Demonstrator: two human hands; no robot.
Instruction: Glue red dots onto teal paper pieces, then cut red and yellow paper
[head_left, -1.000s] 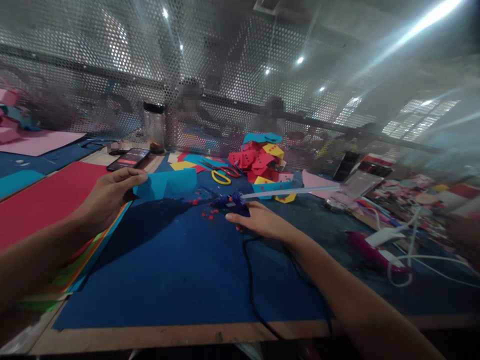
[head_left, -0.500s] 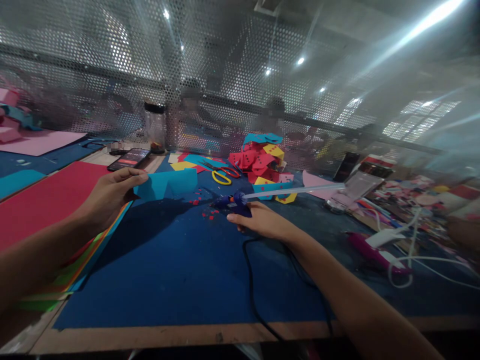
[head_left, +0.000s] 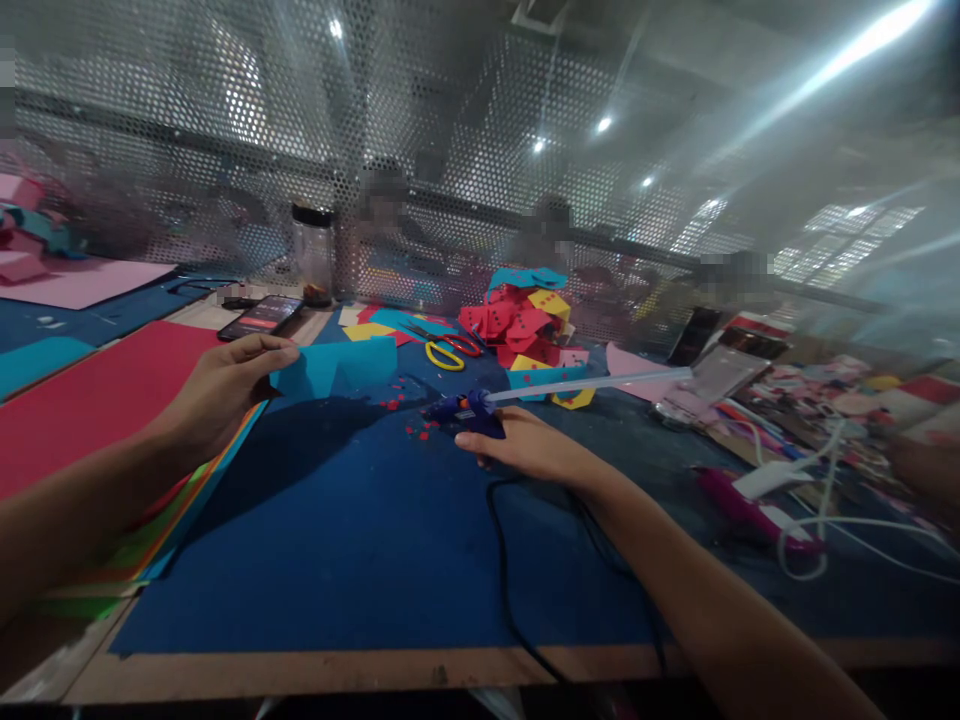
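- We can read no word, brand or number anywhere.
- Phone: we see a reddish band and faint pale marks on its dark screen, too small to read.
- Blue glue gun: we spot a small pale marking on the body, not legible to us.
- Magenta glue gun: pale patch on the body; we can't tell if it is printed.
- Red paper shapes and yellow paper shape: we see dots, can't count them reliably.
- Clear pack: red-and-white top, blurred, we can't make out lettering.
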